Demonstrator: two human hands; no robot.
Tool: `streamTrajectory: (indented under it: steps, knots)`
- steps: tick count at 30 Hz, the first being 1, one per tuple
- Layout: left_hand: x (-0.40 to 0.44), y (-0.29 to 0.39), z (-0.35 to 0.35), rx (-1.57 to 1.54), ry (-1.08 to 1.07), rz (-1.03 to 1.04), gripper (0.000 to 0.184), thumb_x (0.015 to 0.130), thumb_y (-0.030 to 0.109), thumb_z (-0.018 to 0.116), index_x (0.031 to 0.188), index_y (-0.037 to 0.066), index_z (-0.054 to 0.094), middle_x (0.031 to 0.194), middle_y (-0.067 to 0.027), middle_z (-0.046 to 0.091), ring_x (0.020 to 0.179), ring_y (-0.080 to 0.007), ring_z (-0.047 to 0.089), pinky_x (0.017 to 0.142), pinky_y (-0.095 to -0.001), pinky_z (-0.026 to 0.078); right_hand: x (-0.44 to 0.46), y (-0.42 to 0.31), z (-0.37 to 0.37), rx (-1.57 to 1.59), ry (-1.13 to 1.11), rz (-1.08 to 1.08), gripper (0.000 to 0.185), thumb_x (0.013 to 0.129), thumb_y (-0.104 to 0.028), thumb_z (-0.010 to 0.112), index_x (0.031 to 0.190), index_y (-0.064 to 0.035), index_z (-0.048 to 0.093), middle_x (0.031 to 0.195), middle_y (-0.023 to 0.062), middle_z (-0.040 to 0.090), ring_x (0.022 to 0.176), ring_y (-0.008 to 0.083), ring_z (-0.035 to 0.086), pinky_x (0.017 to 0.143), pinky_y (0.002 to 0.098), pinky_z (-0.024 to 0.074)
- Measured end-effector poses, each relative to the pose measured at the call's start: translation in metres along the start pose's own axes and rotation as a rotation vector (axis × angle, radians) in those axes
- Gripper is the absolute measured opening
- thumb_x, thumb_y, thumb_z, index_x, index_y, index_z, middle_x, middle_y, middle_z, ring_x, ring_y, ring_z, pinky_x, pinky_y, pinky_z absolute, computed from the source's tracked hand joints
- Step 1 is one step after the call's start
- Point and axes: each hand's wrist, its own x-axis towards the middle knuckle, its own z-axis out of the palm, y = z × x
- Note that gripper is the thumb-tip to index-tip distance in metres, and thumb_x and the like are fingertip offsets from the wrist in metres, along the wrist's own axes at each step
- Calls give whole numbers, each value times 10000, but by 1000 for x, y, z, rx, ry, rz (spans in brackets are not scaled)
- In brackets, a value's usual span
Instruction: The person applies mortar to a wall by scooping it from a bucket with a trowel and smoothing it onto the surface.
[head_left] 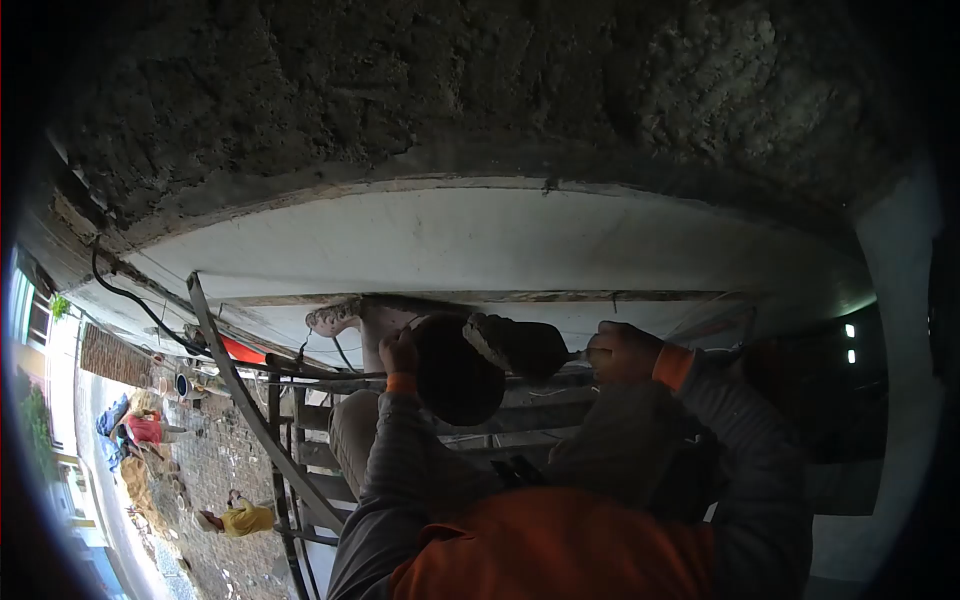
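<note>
My left hand [398,352] is closed on the rim of a dark, round bucket [455,385], held in front of my body. Its inside is too dark to make out. In my right hand [622,352] is the handle of a trowel [540,352], its blade pointing left over the bucket's right side. Grey mortar [487,338] clings to the far end of the blade. Rough, wet-looking mortar [400,90] covers the surface at the top of the view, above a smooth pale wall band [520,235].
Scaffold planks [520,415] lie below me, with a slanting metal bar [250,405] at left. A black cable [140,295] hangs near it. Far below on the ground are a person in yellow [247,517] and a person in red [147,428].
</note>
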Motion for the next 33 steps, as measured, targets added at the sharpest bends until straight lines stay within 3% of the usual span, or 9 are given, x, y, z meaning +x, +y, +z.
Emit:
streamTrajectory:
  steps: [3, 9, 13, 15, 17, 20, 23, 27, 33]
  knots:
    - [-3, -1, 0, 122, 22, 209, 309, 793, 246, 549, 670, -33, 601, 652, -251, 550, 624, -388, 561, 584, -438, 405, -17, -13, -64, 2, 18, -127, 298, 626, -191, 696, 864, -27, 627, 783, 109, 574, 750, 300, 574, 676, 370, 466]
    - [-9, 21, 1, 108, -19, -45, 325, 797, 273, 537, 702, -30, 604, 707, -260, 564, 704, -413, 568, 630, -444, 430, -59, -75, -214, -49, -40, -155, 367, 608, -182, 746, 905, -1, 630, 836, 137, 616, 753, 283, 616, 680, 344, 481]
    - [-12, 31, 0, 126, 10, -87, 318, 792, 282, 538, 741, -21, 620, 739, -258, 574, 750, -416, 572, 671, -446, 439, -67, -45, -278, -137, 2, 41, 349, 669, -149, 709, 957, 22, 613, 765, 103, 636, 699, 171, 616, 624, 282, 480]
    - [-17, 28, 2, 116, 18, -142, 313, 787, 285, 540, 763, -14, 628, 767, -254, 582, 780, -415, 572, 697, -443, 443, -50, -45, -309, 134, 19, 525, 353, 728, -141, 673, 1023, 38, 594, 719, 32, 577, 589, 76, 537, 518, 239, 449]
    - [-14, 23, 3, 101, 47, -125, 312, 786, 286, 541, 770, -13, 629, 774, -254, 584, 785, -413, 572, 703, -440, 445, -45, -39, -333, 4, 271, 483, 397, 754, -159, 656, 1079, 48, 560, 699, 21, 554, 548, 46, 500, 479, 200, 416]
    - [-20, 37, 1, 155, 53, -112, 309, 793, 280, 534, 785, -14, 630, 779, -253, 587, 782, -413, 573, 704, -440, 445, -61, -23, -352, -78, 740, 363, 398, 779, -173, 632, 1072, 80, 537, 727, 44, 586, 608, 94, 552, 523, 251, 449]
    - [-17, 26, 5, 200, 45, -81, 306, 802, 274, 527, 789, -13, 632, 791, -252, 590, 795, -410, 573, 709, -441, 441, -63, 24, -321, -417, 758, 133, 335, 754, -212, 642, 991, 18, 587, 838, 124, 628, 711, 182, 607, 620, 299, 490]
    - [-18, 34, 1, 163, 39, -119, 306, 807, 268, 522, 783, -16, 632, 807, -252, 592, 806, -407, 571, 714, -442, 438, -48, 74, -268, -565, 474, 298, 369, 684, -220, 656, 1016, -68, 605, 946, 157, 616, 841, 345, 594, 748, 390, 484]
    - [-19, 31, 2, 179, 79, -63, 296, 802, 255, 526, 772, -20, 632, 790, -254, 589, 787, -411, 569, 705, -444, 437, -33, 146, -254, -593, 508, 296, 375, 666, -227, 640, 1007, -74, 612, 974, 141, 606, 886, 325, 584, 774, 399, 473]
